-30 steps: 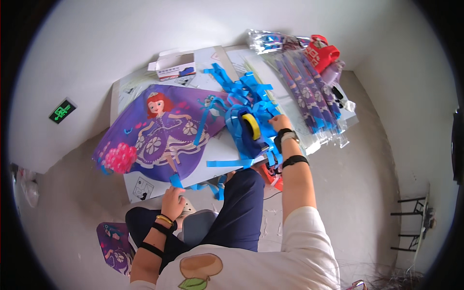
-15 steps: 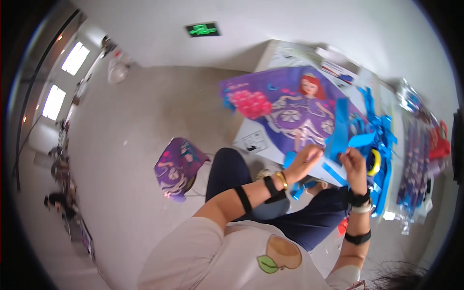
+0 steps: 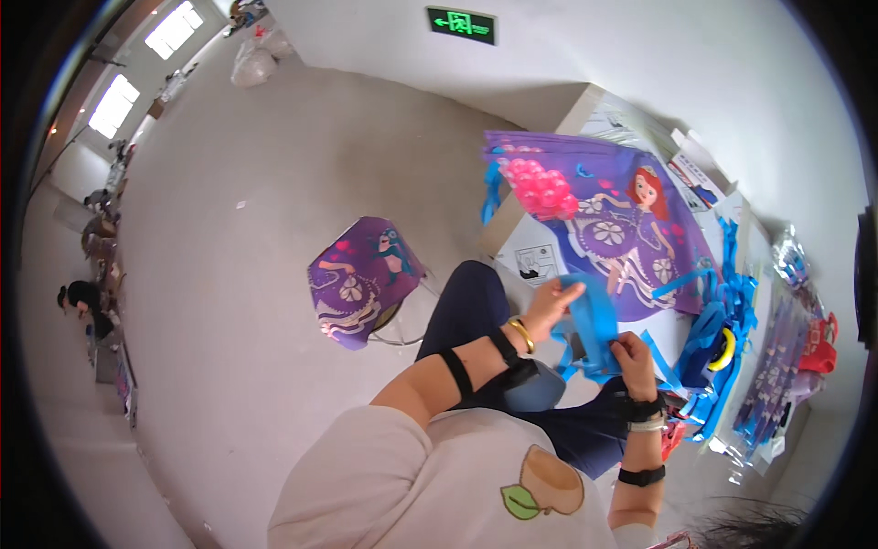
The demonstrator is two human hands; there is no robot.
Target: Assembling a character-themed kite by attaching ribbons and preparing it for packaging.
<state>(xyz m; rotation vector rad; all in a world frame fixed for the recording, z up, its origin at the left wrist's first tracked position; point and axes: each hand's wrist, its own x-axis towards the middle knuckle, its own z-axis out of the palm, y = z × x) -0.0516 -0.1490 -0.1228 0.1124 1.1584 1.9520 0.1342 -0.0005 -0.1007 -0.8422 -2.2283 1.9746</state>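
Ribbon (image 3: 599,320) — bright blue, flat, curved

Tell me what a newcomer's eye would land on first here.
First, the large purple printed sheet with its red-haired figure and pink cluster, spread over the white table right of centre. Next, the bright blue ribbon held between the left hand and right hand, nearer the wearer. Then the green sign on the wall, top centre.

Over the link I've got a green-lit sign (image 3: 462,25) on the white wall (image 3: 585,46), two bright windows (image 3: 174,29) upper left, pale plastic bags (image 3: 253,66) on the floor (image 3: 229,274), an open white box (image 3: 697,178), a red bag (image 3: 819,346) far right.
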